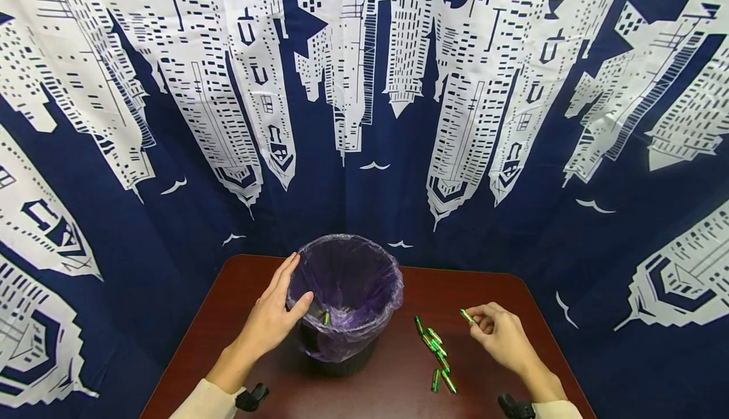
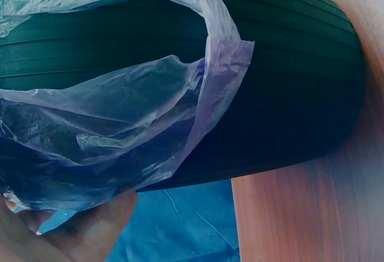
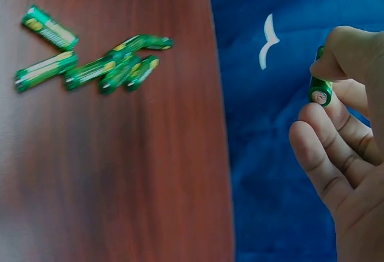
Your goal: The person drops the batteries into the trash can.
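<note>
My right hand (image 1: 501,337) pinches a green battery (image 3: 320,91) between thumb and fingers, held up over the table's right side; one end of it faces the wrist camera. Several more green batteries (image 1: 437,347) lie in a loose, partly touching group on the table, left of that hand. A dark ribbed bin (image 2: 300,88) stands further left, lined with a thin purple plastic bag (image 1: 393,280) folded over its rim. One green battery (image 1: 326,318) shows inside the bag. At the bin's left rim, my left hand (image 1: 273,314) rests against the bag with fingers extended.
The reddish-brown table (image 1: 398,393) has its right edge close to the right hand. A dark blue curtain (image 1: 353,204) with white buildings hangs behind the table. Both wrists wear a small black device, one being the left wrist device (image 1: 252,397).
</note>
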A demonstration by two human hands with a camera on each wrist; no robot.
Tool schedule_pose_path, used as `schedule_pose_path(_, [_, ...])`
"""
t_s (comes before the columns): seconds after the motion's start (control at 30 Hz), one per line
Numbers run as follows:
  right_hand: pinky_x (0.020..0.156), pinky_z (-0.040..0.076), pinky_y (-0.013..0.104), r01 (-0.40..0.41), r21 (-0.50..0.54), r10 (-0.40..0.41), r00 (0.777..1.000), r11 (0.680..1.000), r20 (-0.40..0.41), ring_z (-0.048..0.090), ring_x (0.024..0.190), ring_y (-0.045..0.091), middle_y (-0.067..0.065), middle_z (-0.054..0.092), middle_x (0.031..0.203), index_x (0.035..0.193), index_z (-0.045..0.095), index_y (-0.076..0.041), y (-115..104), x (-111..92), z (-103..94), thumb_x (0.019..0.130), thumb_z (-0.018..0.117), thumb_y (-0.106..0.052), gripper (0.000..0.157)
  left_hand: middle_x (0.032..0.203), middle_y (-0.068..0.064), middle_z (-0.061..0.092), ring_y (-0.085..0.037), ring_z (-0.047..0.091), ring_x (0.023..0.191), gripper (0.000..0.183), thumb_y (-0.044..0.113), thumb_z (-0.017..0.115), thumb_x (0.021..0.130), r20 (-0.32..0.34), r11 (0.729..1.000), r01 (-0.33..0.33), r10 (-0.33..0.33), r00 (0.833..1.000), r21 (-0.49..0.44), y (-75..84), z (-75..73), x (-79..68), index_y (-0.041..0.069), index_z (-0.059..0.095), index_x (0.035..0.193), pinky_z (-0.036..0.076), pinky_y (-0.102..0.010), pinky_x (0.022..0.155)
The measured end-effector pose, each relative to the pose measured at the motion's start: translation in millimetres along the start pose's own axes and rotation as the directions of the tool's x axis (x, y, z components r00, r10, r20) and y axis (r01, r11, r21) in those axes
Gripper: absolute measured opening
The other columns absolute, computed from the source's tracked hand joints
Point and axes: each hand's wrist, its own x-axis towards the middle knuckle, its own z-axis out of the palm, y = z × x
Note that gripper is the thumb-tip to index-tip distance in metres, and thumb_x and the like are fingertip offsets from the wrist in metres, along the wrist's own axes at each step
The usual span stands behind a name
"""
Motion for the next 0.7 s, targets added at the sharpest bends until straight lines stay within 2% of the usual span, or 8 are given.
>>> schedule_pose_path(0.17, [0.068, 0.059, 0.021, 0.066, -0.006, -0.066, 0.998, 0.998, 0.002, 0.063, 0.078, -0.005, -0.004, 0.072, 0.098, 0.115, 0.086, -0.007, -15, 14, -7.6, 0.092, 0.087, 0.008, 0.027, 0.191, -0.012, 0.037, -0.048, 0.053, 0.167, 0.087, 0.043, 0.072, 0.111, 0.008, 1.000, 0.009, -0.009, 1.000, 0.003, -0.6, 0.4, 0.2, 0.013, 0.035, 0.184, 0.051, -0.080, 0.125])
schedule_pose_path(0.37, [0.067, 0.059, 0.021, 0.146, -0.025, -0.146, 0.989, 0.989, -0.011, 0.060, 0.078, -0.005, -0.005, 0.071, 0.096, 0.113, 0.085, -0.007, -31, 29, -13.0, 0.090, 0.087, 0.009, 0.028, 0.190, -0.013, 0.039, -0.048, 0.056, 0.164, 0.085, 0.040, 0.073, 0.111, -0.002, 1.000, -0.016, 0.016, 1.000, 0.006, 0.2, 1.2, 1.2, 0.011, 0.037, 0.182, 0.054, -0.079, 0.122])
schedule_pose_path(0.7, [0.069, 0.057, 0.021, 0.258, -0.033, -0.259, 0.966, 0.965, -0.021, 0.062, 0.079, 0.000, -0.008, 0.069, 0.094, 0.110, 0.085, -0.010, -60, 57, -20.8, 0.088, 0.087, 0.009, 0.029, 0.189, -0.015, 0.040, -0.048, 0.056, 0.165, 0.084, 0.040, 0.073, 0.112, -0.005, 1.000, -0.023, 0.023, 1.000, 0.017, -0.7, -1.1, 0.3, 0.010, 0.038, 0.182, 0.054, -0.078, 0.122])
